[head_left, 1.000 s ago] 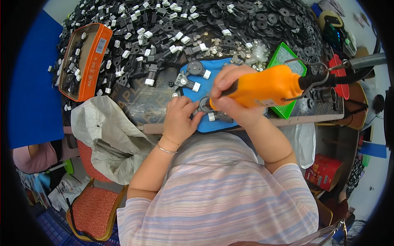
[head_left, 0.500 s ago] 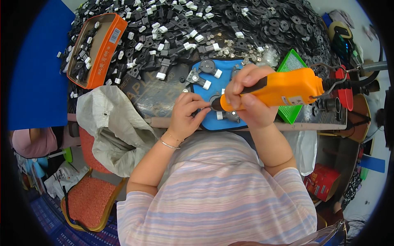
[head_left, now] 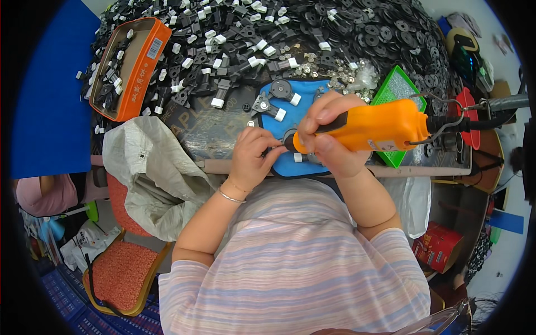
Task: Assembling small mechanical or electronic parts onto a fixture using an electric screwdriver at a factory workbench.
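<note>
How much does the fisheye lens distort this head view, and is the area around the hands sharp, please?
Head view: strong barrel distortion, the table edge bows and a black vignette rings the frame; lighting is even and soft; the left hand, right hand and orange power screwdriver are sharp, while rim detail smears.

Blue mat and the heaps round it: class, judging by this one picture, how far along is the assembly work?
Done, it seems: two black parts with white ends lie on the blue mat. In hand: the right hand grips an orange power screwdriver, tip at a small part pinched by the left hand. Left: a large heap of loose black parts, and more in the orange tray.
</note>
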`<move>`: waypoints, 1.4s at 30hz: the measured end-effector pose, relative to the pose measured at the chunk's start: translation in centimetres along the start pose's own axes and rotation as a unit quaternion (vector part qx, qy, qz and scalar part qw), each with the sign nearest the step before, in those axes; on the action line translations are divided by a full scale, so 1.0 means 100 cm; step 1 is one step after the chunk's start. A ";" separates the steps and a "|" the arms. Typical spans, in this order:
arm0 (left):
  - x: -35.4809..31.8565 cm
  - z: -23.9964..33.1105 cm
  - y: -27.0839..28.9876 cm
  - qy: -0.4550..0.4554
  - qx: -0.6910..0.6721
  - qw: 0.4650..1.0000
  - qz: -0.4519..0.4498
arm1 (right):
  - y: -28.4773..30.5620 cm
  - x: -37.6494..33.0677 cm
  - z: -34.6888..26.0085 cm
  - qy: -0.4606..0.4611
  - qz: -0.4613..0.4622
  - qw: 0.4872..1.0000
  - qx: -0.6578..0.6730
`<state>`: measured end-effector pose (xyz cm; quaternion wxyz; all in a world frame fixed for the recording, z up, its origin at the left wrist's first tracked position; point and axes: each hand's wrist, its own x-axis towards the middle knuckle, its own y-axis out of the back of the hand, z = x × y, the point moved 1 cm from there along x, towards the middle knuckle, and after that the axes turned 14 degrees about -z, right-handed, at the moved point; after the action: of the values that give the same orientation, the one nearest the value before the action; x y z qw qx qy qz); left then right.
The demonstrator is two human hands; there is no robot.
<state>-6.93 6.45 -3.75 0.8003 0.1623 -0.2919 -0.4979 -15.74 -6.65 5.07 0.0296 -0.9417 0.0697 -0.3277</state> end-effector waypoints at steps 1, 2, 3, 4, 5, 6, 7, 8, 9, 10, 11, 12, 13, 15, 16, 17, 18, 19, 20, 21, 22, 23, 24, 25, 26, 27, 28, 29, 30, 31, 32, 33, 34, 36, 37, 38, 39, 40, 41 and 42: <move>0.000 0.000 0.000 0.001 0.008 1.000 -0.004 | -0.001 0.000 0.001 0.005 0.002 1.000 -0.004; 0.001 0.001 -0.001 0.001 0.008 1.000 -0.004 | -0.001 0.000 0.001 0.010 0.004 1.000 -0.007; 0.003 0.003 -0.001 0.006 0.012 1.000 0.001 | 0.001 0.000 -0.001 0.010 0.005 1.000 -0.007; 0.004 0.005 0.000 0.011 0.016 1.000 0.006 | 0.004 -0.001 -0.005 0.004 0.010 1.000 -0.005; 0.005 0.006 0.000 0.010 0.016 1.000 0.005 | 0.006 -0.001 -0.007 -0.002 0.014 1.000 -0.003; 0.005 0.006 0.000 0.015 0.025 1.000 -0.007 | 0.007 0.000 -0.008 -0.002 0.015 1.000 -0.004; 0.006 0.007 -0.001 0.019 0.035 0.999 -0.020 | 0.008 0.001 -0.008 -0.002 0.019 1.000 -0.003; 0.005 0.007 -0.001 0.018 0.035 0.999 -0.020 | 0.009 0.001 -0.009 -0.003 0.023 1.000 -0.002; 0.004 0.006 -0.001 0.025 0.054 0.998 -0.035 | 0.009 0.001 -0.008 -0.003 0.024 1.000 -0.003; 0.003 0.005 -0.002 0.032 0.074 0.995 -0.050 | 0.008 0.002 -0.006 -0.007 0.023 0.999 -0.029; 0.003 0.003 -0.002 0.031 0.074 0.995 -0.051 | 0.007 0.002 -0.005 -0.011 0.022 0.998 -0.056; 0.002 0.001 -0.003 0.032 0.077 0.995 -0.056 | 0.007 0.002 -0.004 -0.011 0.023 0.998 -0.056; 0.002 0.001 -0.004 0.034 0.081 0.994 -0.060 | 0.006 0.003 -0.003 -0.021 0.019 0.998 -0.057; 0.003 0.002 -0.004 0.037 0.079 0.994 -0.061 | 0.006 0.003 -0.002 -0.032 0.016 0.998 -0.058; 0.004 0.002 -0.003 0.039 0.077 0.994 -0.060 | 0.007 0.003 -0.002 -0.033 0.001 0.997 -0.069; 0.004 0.002 -0.004 0.040 0.078 0.994 -0.060 | 0.007 0.004 -0.001 -0.034 -0.015 0.996 -0.079; 0.004 0.001 -0.004 0.031 0.078 0.995 -0.055 | 0.005 0.003 0.000 -0.034 -0.015 0.996 -0.078; 0.003 0.000 -0.004 0.021 0.078 0.996 -0.050 | 0.001 0.003 0.002 -0.046 -0.014 0.997 -0.054; 0.003 0.000 -0.005 0.021 0.078 0.996 -0.050 | -0.001 0.003 0.004 -0.059 -0.012 0.998 -0.030; 0.003 0.001 -0.005 0.025 0.084 0.995 -0.048 | -0.002 0.005 0.002 -0.059 -0.034 0.995 -0.066; 0.003 0.001 -0.005 0.029 0.091 0.994 -0.046 | -0.003 0.004 0.003 -0.059 -0.035 0.995 -0.066; 0.004 0.002 -0.005 0.027 0.091 0.994 -0.046 | -0.004 0.002 0.004 -0.067 -0.010 0.997 -0.043; 0.004 0.002 -0.005 0.028 0.087 0.995 -0.047 | -0.004 0.002 0.005 -0.075 0.015 0.997 -0.020; 0.005 0.002 -0.005 0.028 0.084 0.995 -0.048 | -0.002 0.002 0.004 -0.075 0.015 0.997 -0.021; 0.005 0.002 -0.005 0.027 0.085 0.995 -0.047 | 0.002 0.003 0.003 -0.064 -0.003 0.998 -0.026; 0.005 0.004 -0.005 0.037 0.086 0.994 -0.055 | 0.006 0.003 0.002 -0.053 -0.021 0.998 -0.032; 0.005 0.004 -0.004 0.046 0.087 0.993 -0.064 | 0.008 0.004 0.002 -0.032 -0.032 0.998 -0.049; 0.004 0.003 -0.004 0.046 0.088 0.993 -0.064 | 0.009 0.002 0.001 -0.031 -0.032 0.998 -0.049; 0.004 0.002 -0.005 0.046 0.085 0.993 -0.068 | 0.009 0.001 0.001 -0.022 -0.006 0.999 -0.031; 0.003 0.002 -0.005 0.045 0.082 0.993 -0.072 | 0.008 0.000 0.000 -0.014 0.021 1.000 -0.013; 0.005 0.004 -0.004 0.045 0.083 0.993 -0.072 | 0.009 0.000 -0.001 -0.013 0.020 1.000 -0.013; 0.006 0.007 -0.002 0.035 0.065 0.996 -0.045 | 0.009 0.001 -0.003 -0.009 0.020 1.000 0.000; 0.007 0.010 -0.001 0.024 0.046 0.998 -0.019 | 0.009 0.001 -0.004 -0.005 0.021 1.000 0.013; 0.007 0.011 0.001 0.016 0.037 0.999 -0.014 | 0.011 0.001 -0.005 -0.003 0.017 1.000 0.012; 0.007 0.011 0.002 0.009 0.029 1.000 -0.008 | 0.011 0.001 -0.005 -0.002 0.014 1.000 0.011; 0.006 0.010 0.003 0.009 0.029 0.999 -0.008 | 0.010 0.001 -0.005 -0.002 0.014 1.000 0.011; 0.006 0.008 0.003 0.000 0.031 0.999 -0.015 | 0.009 0.002 -0.004 0.003 0.013 1.000 0.018; 0.006 0.005 0.002 -0.009 0.033 0.999 -0.021 | 0.009 0.002 -0.004 0.008 0.011 1.000 0.025; 0.005 0.003 0.002 -0.008 0.034 0.999 -0.021 | 0.009 0.002 -0.004 0.008 0.011 1.000 0.026; 0.004 0.000 0.002 -0.010 0.031 0.999 -0.019 | 0.009 0.002 -0.005 0.003 0.002 1.000 0.012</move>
<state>-6.67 6.13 -3.53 0.7822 0.1876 -0.3126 -0.5052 -15.97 -7.57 5.48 0.0416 -0.9401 0.0673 -0.3316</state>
